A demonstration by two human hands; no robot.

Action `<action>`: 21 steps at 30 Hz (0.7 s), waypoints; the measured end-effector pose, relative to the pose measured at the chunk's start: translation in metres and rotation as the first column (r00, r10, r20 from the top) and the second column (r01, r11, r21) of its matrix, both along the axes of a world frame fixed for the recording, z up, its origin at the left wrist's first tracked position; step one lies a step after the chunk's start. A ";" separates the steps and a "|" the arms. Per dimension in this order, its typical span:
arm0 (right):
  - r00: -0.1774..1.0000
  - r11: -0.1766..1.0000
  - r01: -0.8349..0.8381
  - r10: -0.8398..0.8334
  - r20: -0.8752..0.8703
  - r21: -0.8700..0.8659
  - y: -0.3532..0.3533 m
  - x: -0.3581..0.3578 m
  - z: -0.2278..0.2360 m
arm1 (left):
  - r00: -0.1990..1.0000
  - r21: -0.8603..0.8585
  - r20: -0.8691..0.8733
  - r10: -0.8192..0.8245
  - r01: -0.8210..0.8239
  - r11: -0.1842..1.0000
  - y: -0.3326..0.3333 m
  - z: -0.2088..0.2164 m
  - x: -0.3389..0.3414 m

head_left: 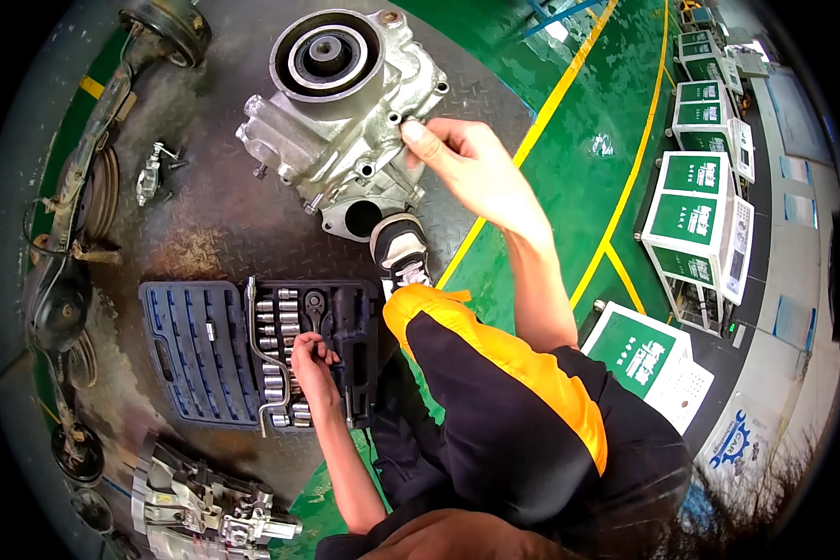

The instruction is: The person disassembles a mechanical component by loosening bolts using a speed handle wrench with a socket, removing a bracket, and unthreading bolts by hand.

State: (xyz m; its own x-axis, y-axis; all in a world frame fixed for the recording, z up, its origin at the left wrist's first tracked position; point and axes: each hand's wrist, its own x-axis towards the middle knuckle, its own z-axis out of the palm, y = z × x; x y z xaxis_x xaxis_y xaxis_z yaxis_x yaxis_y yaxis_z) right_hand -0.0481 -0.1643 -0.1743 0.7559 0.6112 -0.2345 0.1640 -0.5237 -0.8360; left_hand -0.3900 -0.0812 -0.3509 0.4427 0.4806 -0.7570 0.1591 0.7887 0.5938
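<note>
My left hand (315,367) is over the blue socket set case (199,359), its fingers curled round the handle of a ratchet wrench (315,306). The ratchet's head lies in its recess beside rows of chrome sockets (273,381). Farther off, my right hand (462,168) pinches thumb and forefinger together at the side of a silver cast-metal gearbox housing (331,140), by a bolt hole. Whatever sits between those fingertips is too small to make out. A long bent bar (253,317) rests across the sockets, and a loose socket (210,331) sits in the lid.
A small metal part (154,173) lies on the dark checkered plate (215,121). An axle assembly (61,299) runs along the left; another gearbox (205,504) sits near left. My shoe (399,247) touches or nearly touches the housing. White-and-green cabinets (695,210) line the right.
</note>
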 end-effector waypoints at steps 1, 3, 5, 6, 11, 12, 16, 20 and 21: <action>1.000 1.000 -0.006 0.006 -0.008 0.009 0.005 -0.003 -0.007 | 1.000 0.009 -0.008 0.006 -0.006 1.000 0.002 0.000 -0.003; 0.993 0.988 0.035 -0.017 -0.120 0.150 0.012 -0.009 -0.019 | 0.999 0.033 -0.035 0.018 -0.017 0.999 0.005 0.000 -0.009; 0.980 0.990 0.065 -0.040 -0.193 0.127 0.002 -0.004 0.000 | 1.000 0.023 -0.022 0.001 -0.001 1.000 0.003 0.002 0.002; 0.958 0.989 0.082 -0.045 -0.282 0.122 0.000 -0.003 0.003 | 1.000 0.034 -0.028 0.001 0.000 0.999 0.004 0.003 0.003; 0.965 0.938 0.231 -0.186 -0.186 0.259 -0.001 0.004 -0.003 | 1.000 0.031 -0.024 0.008 -0.007 1.000 0.005 0.001 0.001; 0.987 0.984 0.134 -0.122 -0.107 0.119 -0.001 0.003 -0.003 | 1.000 0.026 -0.013 0.007 -0.007 1.000 0.005 0.001 0.002; 0.997 0.979 0.077 -0.070 -0.043 0.189 0.001 0.002 -0.017 | 1.000 0.011 -0.013 0.027 -0.026 1.000 0.004 0.005 0.006; 0.996 0.983 0.089 -0.084 -0.038 0.159 0.007 -0.003 -0.007 | 0.999 0.012 -0.021 0.034 -0.033 0.999 0.007 0.000 0.003; 0.996 0.984 0.081 -0.076 -0.039 0.160 0.005 -0.002 -0.008 | 0.999 0.005 -0.013 0.039 -0.039 0.999 0.006 0.001 0.004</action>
State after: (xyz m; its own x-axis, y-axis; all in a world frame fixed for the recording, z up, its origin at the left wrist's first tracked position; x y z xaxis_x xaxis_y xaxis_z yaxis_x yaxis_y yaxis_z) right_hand -0.0500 -0.1590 -0.1824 0.7969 0.5819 -0.1626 0.0992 -0.3915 -0.9148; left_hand -0.3861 -0.0756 -0.3499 0.4140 0.5008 -0.7601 0.1359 0.7916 0.5957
